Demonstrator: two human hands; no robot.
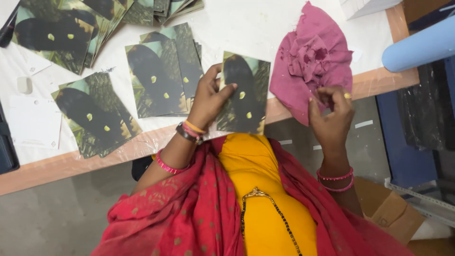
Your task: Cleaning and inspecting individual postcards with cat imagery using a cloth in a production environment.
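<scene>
Left hand [208, 97]: fingers curled, thumb across the front, pinching a glossy rectangular card [245, 92] by its left edge; card held upright over the table's near edge, at 12 o'clock from the yellow garment [258, 189]. Card face: dark oval shape on green leafy print, small pale yellow spots. Right hand [332, 114]: fingers bent together, tips pinching the lower edge of a pink cloth [308, 61]; ring on one finger. Cloth: soft, crumpled, frayed, bunched at the middle, lying at 1 o'clock from the card, partly over the table's edge. Table [265, 28]: white flat top, light wooden border under clear shiny film. Loose stack of like cards [163, 78], fanned, just beside the left hand at 9 o'clock. Second stack [95, 116], slanted, at 8 o'clock, near the table edge. Third spread of cards [57, 33] at 10 o'clock, well apart; more at 11 o'clock, along the top margin. Plain white cards [33, 121] at far 9 o'clock, matte. Pale blue roll [417, 47], smooth and cylindrical, at 2 o'clock beyond the cloth. Brown cardboard box [391, 211], on the floor at 4 o'clock. Wrists: pink and orange bangles. Red patterned shawl [189, 213] draped around the yellow garment, thin beaded chain down the middle.
</scene>
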